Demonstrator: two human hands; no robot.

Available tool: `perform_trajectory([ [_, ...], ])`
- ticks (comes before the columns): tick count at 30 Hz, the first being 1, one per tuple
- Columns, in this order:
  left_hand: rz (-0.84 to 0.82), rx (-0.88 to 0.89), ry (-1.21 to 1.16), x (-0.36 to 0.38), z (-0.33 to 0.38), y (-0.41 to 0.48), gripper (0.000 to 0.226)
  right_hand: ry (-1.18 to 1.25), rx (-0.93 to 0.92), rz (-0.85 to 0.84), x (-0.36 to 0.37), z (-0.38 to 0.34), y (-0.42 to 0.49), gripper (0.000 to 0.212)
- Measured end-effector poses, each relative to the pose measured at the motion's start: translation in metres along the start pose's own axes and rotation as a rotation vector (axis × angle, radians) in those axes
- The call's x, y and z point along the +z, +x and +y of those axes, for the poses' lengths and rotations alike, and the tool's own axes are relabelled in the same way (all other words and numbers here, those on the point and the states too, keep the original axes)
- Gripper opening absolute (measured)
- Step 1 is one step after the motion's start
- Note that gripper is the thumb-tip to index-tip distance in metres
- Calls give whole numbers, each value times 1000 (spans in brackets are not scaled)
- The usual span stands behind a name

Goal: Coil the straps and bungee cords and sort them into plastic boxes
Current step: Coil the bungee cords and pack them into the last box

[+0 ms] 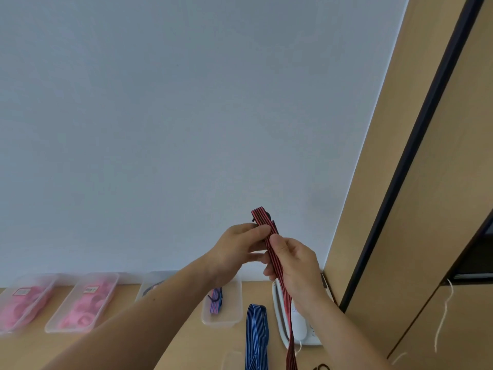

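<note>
**Red and black, barely coiled; blue yet to come**

Sorting looks partly done from where I sit. The far-left box point(10, 289) and the box beside it point(113, 281) hold pink coils point(80, 313). A third box point(144, 287) holds something dark I cannot make out. The fourth box point(234, 303) holds a purple striped cord point(216, 303) with a hook. A blue striped cord point(256, 335) lies loose on the table point(202, 348) just right of that box, uncoiled, so it remains to do.

The red-striped cord point(266, 225) is the one in hand, held up in front of the pale wall, well above the table. It is a flat band, red with thin black lines, folded over at the top, where something dark pokes out behind (a hook, I would guess). My left hand point(240, 247) pinches it near that fold. My right hand point(293, 263) has its fingers curled round the band just below. The tail hangs slack past my right wrist and out of view, so I judge this coil hardly begun.
</note>
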State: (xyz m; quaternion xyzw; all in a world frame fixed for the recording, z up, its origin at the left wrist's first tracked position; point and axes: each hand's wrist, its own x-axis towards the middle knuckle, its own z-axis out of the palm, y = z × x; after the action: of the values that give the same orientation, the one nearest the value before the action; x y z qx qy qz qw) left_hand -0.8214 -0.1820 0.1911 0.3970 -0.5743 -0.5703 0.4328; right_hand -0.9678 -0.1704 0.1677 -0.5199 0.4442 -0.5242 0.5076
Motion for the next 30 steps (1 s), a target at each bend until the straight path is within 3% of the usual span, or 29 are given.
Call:
perform_trajectory([
  [3, 119, 68, 138, -4, -1, 4, 18, -67, 74, -4, -5, 6, 1, 44],
  [9, 199, 231, 418, -10, -7, 5, 13, -41, 147, -76, -10, 6, -1, 31],
  [15, 312, 548, 986, -10, -22, 6, 30, -46, 181, -65, -11, -1, -2, 48],
  [20, 262, 856, 1308, -11, -30, 6, 34, 27, 176, -80, -10, -4, -3, 72],
  [23, 260, 874, 1414, -10, -33, 9, 39, 27, 162, -87, -8, -1, -5, 75],
  [25, 270, 864, 1426, -13, -38, 9, 53, 57, 166, -93, -8, 2, -6, 70],
  [30, 250, 861, 1245, -22, -37, 7, 51, 162, 153, -163, -9, 5, -8, 65],
])
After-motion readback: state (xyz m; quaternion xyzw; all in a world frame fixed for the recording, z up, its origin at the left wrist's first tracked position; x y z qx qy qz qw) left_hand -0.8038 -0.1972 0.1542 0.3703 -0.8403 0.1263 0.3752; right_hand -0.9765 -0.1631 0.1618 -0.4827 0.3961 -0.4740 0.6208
